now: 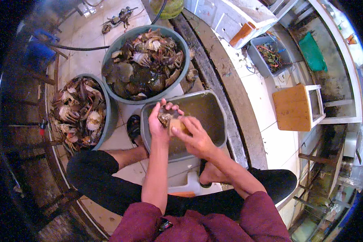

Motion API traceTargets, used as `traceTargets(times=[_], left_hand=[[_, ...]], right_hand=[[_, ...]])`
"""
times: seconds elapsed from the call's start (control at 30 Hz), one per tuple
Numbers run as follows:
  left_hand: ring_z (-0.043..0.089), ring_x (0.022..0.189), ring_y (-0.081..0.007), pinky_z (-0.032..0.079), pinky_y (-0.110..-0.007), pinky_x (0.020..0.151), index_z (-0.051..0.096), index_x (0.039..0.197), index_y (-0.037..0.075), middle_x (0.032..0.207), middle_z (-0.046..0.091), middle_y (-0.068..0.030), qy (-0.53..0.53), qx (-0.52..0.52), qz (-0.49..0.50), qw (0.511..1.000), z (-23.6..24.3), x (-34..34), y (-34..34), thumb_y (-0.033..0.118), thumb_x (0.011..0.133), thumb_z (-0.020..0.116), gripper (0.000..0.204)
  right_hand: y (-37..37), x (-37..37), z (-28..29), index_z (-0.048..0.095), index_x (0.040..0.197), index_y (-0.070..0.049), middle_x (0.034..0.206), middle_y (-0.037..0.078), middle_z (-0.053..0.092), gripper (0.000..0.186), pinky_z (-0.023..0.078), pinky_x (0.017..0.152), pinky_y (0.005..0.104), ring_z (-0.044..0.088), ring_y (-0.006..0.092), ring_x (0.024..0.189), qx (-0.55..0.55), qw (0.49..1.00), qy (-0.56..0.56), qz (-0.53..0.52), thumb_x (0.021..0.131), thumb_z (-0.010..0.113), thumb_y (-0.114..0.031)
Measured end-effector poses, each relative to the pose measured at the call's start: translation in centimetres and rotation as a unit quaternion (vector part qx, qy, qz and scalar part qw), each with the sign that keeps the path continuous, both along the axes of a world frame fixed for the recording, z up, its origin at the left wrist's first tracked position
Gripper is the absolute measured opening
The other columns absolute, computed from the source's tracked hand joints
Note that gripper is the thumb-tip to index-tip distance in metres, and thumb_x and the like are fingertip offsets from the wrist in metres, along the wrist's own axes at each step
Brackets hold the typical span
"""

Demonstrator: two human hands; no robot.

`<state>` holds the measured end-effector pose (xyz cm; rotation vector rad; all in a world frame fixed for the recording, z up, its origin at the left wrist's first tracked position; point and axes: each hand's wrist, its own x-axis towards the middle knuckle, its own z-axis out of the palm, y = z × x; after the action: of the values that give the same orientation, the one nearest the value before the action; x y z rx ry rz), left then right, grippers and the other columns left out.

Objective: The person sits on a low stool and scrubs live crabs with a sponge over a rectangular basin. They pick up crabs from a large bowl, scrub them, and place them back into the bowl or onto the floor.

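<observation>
My left hand point(159, 126) is closed round a small dark crab point(164, 115), holding it over the near-left part of a grey rectangular basin point(209, 95) of murky water. Pressed against the crab is a tan block point(177, 126), gripped by the fingers of my right hand point(198, 138); whether it is a brush or a sponge I cannot tell. The crab's legs are mostly hidden by my fingers. Just beyond the basin stands a large round tub point(186, 60) heaped with crabs point(149, 64). A second round tub point(107, 117), also piled with crabs, is at left.
A dark hose point(84, 49) runs across the tiles behind the tubs. At right are a small wooden stool point(291, 107) and a grey bin point(254, 56) with tangled cords. A dark channel point(220, 84) crosses the floor. My bent legs flank the basin.
</observation>
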<state>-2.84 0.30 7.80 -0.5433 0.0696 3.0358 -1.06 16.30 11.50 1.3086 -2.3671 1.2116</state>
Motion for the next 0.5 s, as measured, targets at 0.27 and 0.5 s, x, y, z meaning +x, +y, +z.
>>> traceTargets(times=[0.27,0.5], left_hand=[[0.058,0.094,-0.0311,0.042,-0.056,0.094,0.057,0.104,0.009,0.095,0.061,-0.0099,-0.203,0.035,0.041,0.978,-4.7,1.0,0.9,0.041,0.099,0.041,0.036],[0.058,0.102,-0.0333,0.045,-0.052,0.092,0.058,0.101,0.01,0.103,0.063,-0.0134,-0.142,-0.028,0.042,0.989,-12.4,3.8,-0.1,0.047,0.095,0.046,0.04]], right_hand=[[4.7,0.3,-14.2,0.061,0.117,-0.005,0.106,0.022,0.062,0.045,0.047,0.089,0.0462,0.058,0.0425,0.098,0.086,0.944,-0.259,-0.185,0.075,0.048,0.007],[5.2,1.0,-18.6,0.064,0.111,-0.002,0.113,0.018,0.065,0.026,0.049,0.088,0.0355,0.064,0.0283,0.103,0.052,0.843,-0.413,-0.34,0.086,0.056,-0.004]])
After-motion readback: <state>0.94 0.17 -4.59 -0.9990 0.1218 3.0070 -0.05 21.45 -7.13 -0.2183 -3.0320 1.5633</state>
